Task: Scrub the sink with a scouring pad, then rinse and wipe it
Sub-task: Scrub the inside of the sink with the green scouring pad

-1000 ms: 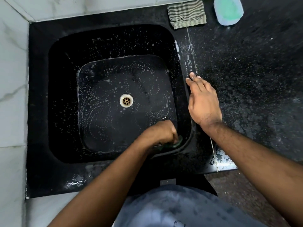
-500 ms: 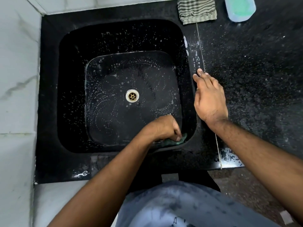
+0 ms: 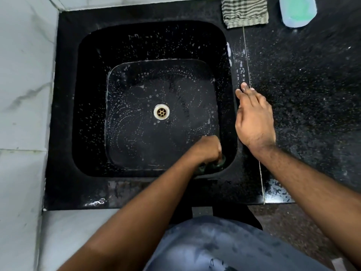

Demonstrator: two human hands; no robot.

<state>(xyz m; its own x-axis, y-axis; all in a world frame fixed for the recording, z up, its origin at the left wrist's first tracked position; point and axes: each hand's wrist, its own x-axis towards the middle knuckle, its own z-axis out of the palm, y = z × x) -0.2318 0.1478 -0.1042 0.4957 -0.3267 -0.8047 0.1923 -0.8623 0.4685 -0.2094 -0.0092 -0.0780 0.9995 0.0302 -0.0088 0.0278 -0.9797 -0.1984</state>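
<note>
A square black sink (image 3: 93, 98) is set into a black speckled counter, its walls and floor dotted with soap suds around a brass drain (image 3: 161, 112). My left hand (image 3: 208, 148) is down in the near right corner of the basin, fingers curled round a green scouring pad (image 3: 221, 162) and pressing it against the sink wall. Most of the pad is hidden under that hand. My right hand (image 3: 254, 118) rests flat on the counter beside the sink's right rim, fingers straight and holding nothing.
A striped folded cloth (image 3: 245, 11) lies on the counter behind the sink's far right corner. A pale soap dish with a green bar (image 3: 298, 9) sits to its right. White marble tiles (image 3: 25, 94) border the sink on the left.
My left hand has kept the pad in the near right corner, shifting it slightly against the wall. The view has drifted, so the sink sits further right and lower. My right hand stays on the counter.
</note>
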